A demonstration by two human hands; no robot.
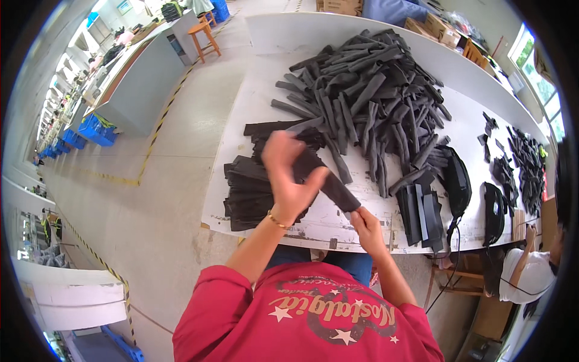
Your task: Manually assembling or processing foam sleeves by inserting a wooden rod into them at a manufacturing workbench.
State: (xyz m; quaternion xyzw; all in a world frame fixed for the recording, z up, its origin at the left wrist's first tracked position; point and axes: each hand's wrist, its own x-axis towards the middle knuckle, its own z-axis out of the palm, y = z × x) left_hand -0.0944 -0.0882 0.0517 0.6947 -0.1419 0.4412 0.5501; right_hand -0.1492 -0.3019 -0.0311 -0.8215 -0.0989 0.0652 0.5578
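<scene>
A flat black fabric strip [339, 192] slants above the near part of the white table. Its lower right end is pinched in my right hand [367, 230]. My left hand [287, 178] is over the strip's other end, with the thumb spread away from the palm; its fingers are blurred by motion. Below and beside that hand lie layered stacks of flat black fabric pieces [247, 192]. Beyond my hands rises a large heap of dark grey, curled, tube-like fabric pieces [362, 84].
Right of my hands lie several flat dark strips [419, 211] and a black pouch-like item [456, 181]. A second one [494, 211] sits farther right, near another person [528, 268]. A low white board [283, 36] edges the table's back. A wooden stool [204, 41] stands across the aisle.
</scene>
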